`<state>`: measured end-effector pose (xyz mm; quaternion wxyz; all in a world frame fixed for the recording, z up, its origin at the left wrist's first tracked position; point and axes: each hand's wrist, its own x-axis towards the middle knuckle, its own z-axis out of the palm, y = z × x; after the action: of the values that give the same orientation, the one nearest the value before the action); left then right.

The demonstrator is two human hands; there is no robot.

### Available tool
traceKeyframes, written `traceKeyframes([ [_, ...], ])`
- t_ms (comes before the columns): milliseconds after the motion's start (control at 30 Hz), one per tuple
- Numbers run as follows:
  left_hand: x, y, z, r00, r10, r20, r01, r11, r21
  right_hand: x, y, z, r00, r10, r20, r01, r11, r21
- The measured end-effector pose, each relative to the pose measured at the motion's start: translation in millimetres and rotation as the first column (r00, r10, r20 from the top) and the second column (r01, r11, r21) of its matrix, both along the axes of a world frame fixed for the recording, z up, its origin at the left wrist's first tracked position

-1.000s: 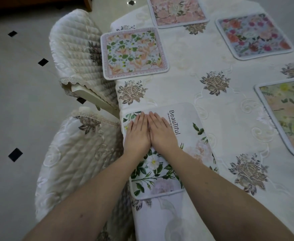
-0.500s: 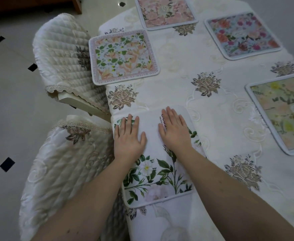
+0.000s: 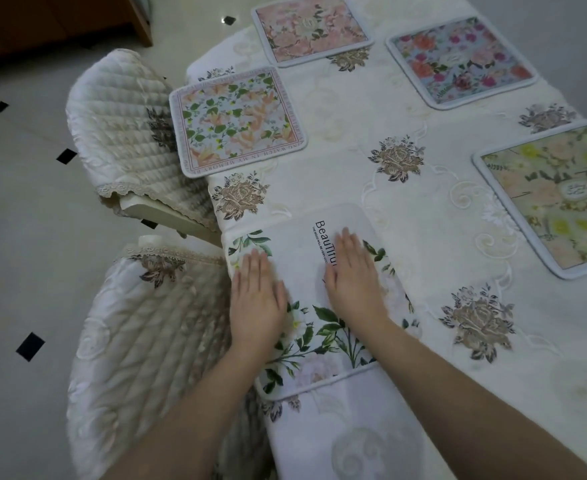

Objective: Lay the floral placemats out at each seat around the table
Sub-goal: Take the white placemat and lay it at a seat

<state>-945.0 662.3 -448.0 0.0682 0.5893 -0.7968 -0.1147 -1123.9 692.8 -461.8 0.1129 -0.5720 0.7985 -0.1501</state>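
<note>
Item: white mat [image 3: 306, 258], leaf and white-flower print, black word "Beautiful" partly under my fingers; lies flat at the table's near left edge, in front of the near chair [image 3: 139, 341]. My left hand [image 3: 256, 303] rests palm down on its left part, fingers straight and together, holding nothing. My right hand [image 3: 352, 278] rests palm down on its middle, fingers straight, holding nothing; the two hands are apart. Green-leaf mat [image 3: 236, 121]: flat at the left edge beyond, in front of the far chair [image 3: 119, 133]. Pink mat [image 3: 311, 27]: flat at the far end. Blue mat [image 3: 460, 62]: flat at the far right. Yellow mat [image 3: 555, 195]: flat on the right, partly cut off by the frame. Tablecloth [image 3: 423, 220]: cream, with brown rose motifs between the mats. Floor [image 3: 18, 237]: pale tile with small black diamonds
</note>
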Motion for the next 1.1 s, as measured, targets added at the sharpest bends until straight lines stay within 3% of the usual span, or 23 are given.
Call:
traceKeyframes([
  [67,-12.4,26.4,-0.8,0.996,-0.072,-0.057,0.072,0.997,0.004,38.1,15.0,-3.3,0.998,0.059,0.036,-0.06,0.998,0.022],
  [200,-7.4,63.1,-14.8,0.965,-0.261,0.039,0.255,0.96,0.113,58.9,48.5,-9.2,0.99,0.118,-0.077,-0.108,0.987,0.123],
  [467,39.9,60.5,-17.3,0.936,-0.322,0.141,0.303,0.942,0.14,10.5,95.8,-6.1,0.996,-0.031,-0.083,0.042,0.99,0.138],
  [733,83.4,66.6,-3.8,0.924,-0.251,0.289,0.178,0.95,0.255,-20.8,134.3,0.7,0.993,-0.076,-0.091,0.093,0.977,0.19],
  [900,85.0,69.9,24.6,0.848,-0.32,0.422,0.194,0.929,0.314,-28.4,141.4,20.6,0.992,-0.089,-0.088,0.111,0.951,0.29],
  [1100,73.8,91.5,72.1,0.811,-0.362,0.459,0.241,0.923,0.301,-35.8,141.9,63.3,0.998,-0.046,-0.052,0.065,0.879,0.473],
])
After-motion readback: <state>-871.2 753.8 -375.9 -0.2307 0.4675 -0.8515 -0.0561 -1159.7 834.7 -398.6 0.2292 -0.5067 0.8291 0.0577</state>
